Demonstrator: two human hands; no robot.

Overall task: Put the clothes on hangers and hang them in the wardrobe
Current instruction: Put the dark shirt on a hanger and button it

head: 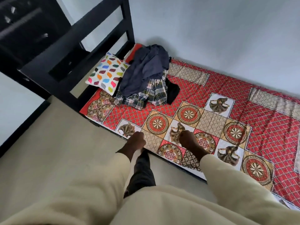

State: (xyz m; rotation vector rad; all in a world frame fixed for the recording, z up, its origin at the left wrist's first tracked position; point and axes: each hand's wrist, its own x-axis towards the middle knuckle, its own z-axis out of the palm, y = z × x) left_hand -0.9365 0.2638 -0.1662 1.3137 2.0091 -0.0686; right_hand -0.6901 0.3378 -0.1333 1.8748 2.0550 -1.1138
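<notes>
Navy and plaid clothes (146,78) heaped on bedspread (227,98); no legible writing.

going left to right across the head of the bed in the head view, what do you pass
black bed frame → patterned pillow → navy garment on top of the clothes pile → black garment → bare red patterned bedspread
</notes>
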